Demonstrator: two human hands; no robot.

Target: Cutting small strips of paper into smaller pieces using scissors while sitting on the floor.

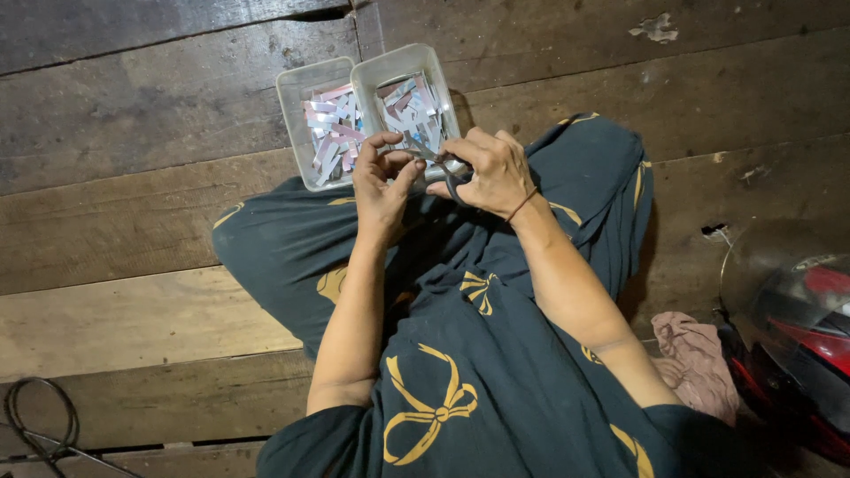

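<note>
I sit cross-legged on a wooden plank floor (133, 133) in dark clothes with yellow bow prints. My right hand (490, 173) grips a pair of scissors (452, 177) with dark handles, the blades pointing left. My left hand (382, 181) pinches a small thin piece between thumb and fingertips at the blades; the piece is too small to make out. Just beyond the hands stand two clear plastic tubs, the left tub (297, 84) and the right tub (425, 62), both filled with several pink, white and blue paper strips.
A red and black helmet (801, 336) with a clear visor lies at the right edge, beside a crumpled pink cloth (699, 354). A dark cable (40, 429) coils at the bottom left. A gap in the planks runs near the top.
</note>
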